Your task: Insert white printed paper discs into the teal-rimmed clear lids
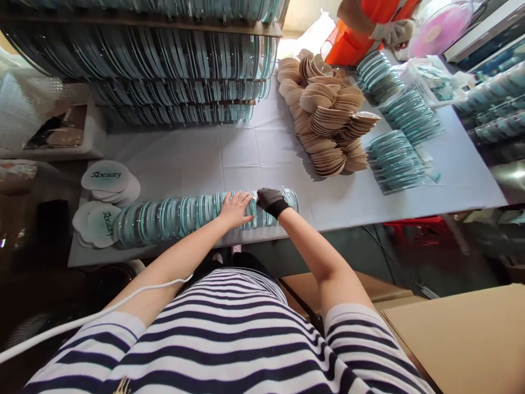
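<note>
A long row of round, clear-wrapped, teal-edged discs [168,218] stands on edge along the near side of the table. My bare left hand [237,210] rests on top of the row near its right end, fingers spread. Just right of it, my right hand [270,201], in a dark glove, is closed against the discs. Its fingertips are hidden, so I cannot make out what they grip. At the row's left end lie white rounded cards [107,176] printed "beauty", in two small piles.
Stacked disc rows [143,52] stand at the back left, beside a white basket [94,134]. Brown oval pieces [324,123] are heaped right of centre, with more teal disc stacks [396,161] beyond. A gloved co-worker's hand [391,34] is at the back. Cardboard boxes [463,334] sit below right.
</note>
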`<state>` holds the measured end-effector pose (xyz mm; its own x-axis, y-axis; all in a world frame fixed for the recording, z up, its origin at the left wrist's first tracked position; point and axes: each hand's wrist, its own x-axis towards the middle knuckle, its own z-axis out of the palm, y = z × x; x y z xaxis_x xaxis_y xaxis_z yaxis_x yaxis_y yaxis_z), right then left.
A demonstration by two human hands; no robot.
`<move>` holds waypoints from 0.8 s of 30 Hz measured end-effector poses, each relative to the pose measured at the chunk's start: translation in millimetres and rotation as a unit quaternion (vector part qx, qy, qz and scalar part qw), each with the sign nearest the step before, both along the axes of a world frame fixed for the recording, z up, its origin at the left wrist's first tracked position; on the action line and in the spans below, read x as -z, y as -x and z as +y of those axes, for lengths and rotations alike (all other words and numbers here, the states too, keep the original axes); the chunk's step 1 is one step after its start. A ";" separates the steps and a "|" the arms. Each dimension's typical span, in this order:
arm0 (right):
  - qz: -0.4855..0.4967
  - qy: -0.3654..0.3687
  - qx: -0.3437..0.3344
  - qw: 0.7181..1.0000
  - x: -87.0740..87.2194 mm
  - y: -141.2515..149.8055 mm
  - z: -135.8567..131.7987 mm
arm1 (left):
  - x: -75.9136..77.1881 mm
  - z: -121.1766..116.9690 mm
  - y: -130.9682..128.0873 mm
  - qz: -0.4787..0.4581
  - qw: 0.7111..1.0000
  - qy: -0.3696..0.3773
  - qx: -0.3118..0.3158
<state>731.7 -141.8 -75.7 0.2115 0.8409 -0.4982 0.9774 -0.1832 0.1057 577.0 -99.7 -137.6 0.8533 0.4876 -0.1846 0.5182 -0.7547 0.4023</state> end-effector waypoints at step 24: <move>0.019 -0.079 0.137 0.987 2.3 -40.7 -42.5 | -14.1 -9.8 -29.6 -0.010 0.997 -0.030 0.076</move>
<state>772.5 -184.4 -78.1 0.4254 0.8229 -0.3766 0.8918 -0.4521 0.0193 606.7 -109.5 -123.5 0.9214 0.3621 -0.1413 0.3885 -0.8467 0.3636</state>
